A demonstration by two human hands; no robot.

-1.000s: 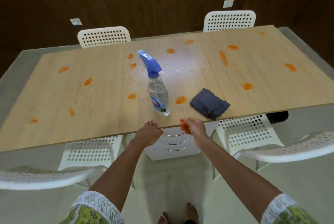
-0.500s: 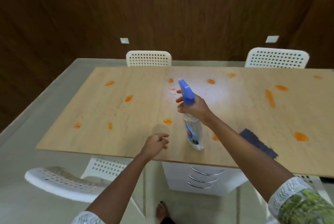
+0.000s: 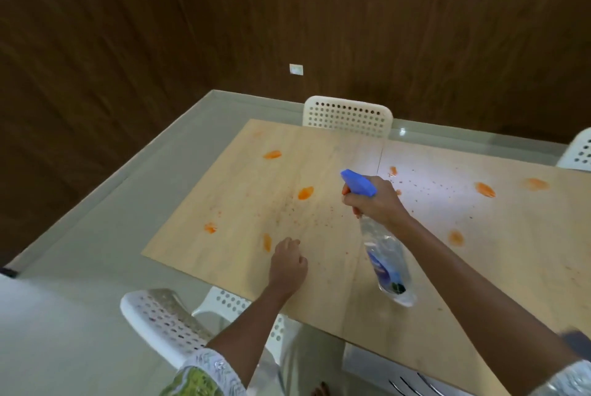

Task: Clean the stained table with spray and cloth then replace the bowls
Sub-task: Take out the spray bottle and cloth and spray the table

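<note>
A light wooden table (image 3: 323, 267) carries several orange stains (image 3: 305, 193) and fine specks. My right hand (image 3: 372, 200) grips the neck of a clear spray bottle (image 3: 387, 255) with a blue trigger head, tilted with the nozzle aimed left over the stained part. My left hand (image 3: 287, 263) hovers near the table's front edge with loosely curled fingers and holds nothing. A dark grey cloth (image 3: 577, 343) shows only as a corner at the right edge, behind my right forearm. No bowls are in view.
White perforated chairs stand at the far side (image 3: 347, 116), far right (image 3: 579, 152) and near left (image 3: 166, 322). White drawers with curved handles (image 3: 409, 379) sit under the table. A dark wood wall rises behind.
My right hand took hold of the spray bottle, lifted it and tilted it to the left. The view swung left, so the cloth slid to the right edge.
</note>
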